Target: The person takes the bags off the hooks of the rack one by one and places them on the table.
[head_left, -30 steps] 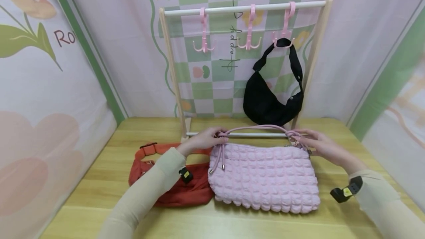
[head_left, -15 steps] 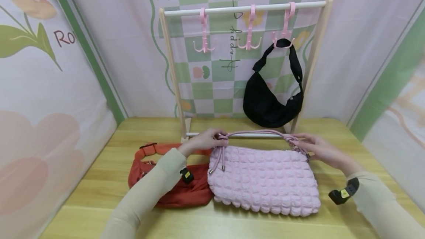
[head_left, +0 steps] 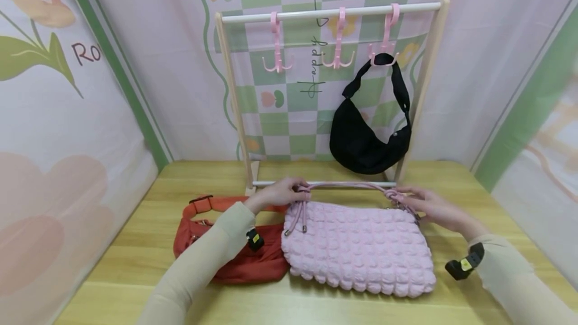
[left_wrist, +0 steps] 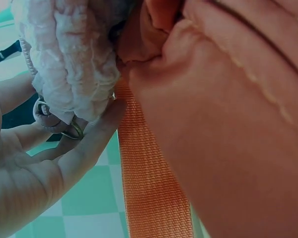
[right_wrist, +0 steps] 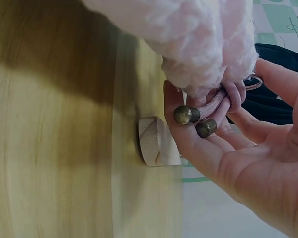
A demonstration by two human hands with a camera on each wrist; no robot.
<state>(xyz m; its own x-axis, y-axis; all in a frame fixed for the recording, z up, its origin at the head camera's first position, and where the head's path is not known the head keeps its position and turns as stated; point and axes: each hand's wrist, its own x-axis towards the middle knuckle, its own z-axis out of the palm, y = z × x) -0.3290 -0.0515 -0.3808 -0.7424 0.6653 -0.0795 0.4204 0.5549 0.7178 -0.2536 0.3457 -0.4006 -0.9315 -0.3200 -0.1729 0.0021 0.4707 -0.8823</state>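
A pink quilted handbag (head_left: pixel 356 247) lies on the table in the head view, its thin cord strap (head_left: pixel 347 184) arching along the far edge. My left hand (head_left: pixel 277 192) pinches the knotted strap end at the bag's left corner. At the right corner, my right hand (head_left: pixel 435 208) holds the other knotted end between thumb and fingers. Metal-tipped cord ends (right_wrist: pixel 186 115) hang over its fingers in the right wrist view. Beside the pink bag, partly under my left forearm, lies a red-orange bag (head_left: pixel 257 267); its webbing strap (left_wrist: pixel 149 173) passes near my left fingertips in the left wrist view.
Behind the bags stands a wooden rack with a white top bar (head_left: pixel 307 15). Pink hooks hang from it: a left hook (head_left: pixel 277 49), a middle hook (head_left: pixel 338 44) and a right hook (head_left: pixel 387 34). The right one carries a black shoulder bag (head_left: pixel 356 137). Fabric walls enclose the table.
The strap and the pink bag's top edge have sunk lower and nearer to me. My right hand has shifted slightly left and down; my left hand has barely moved.
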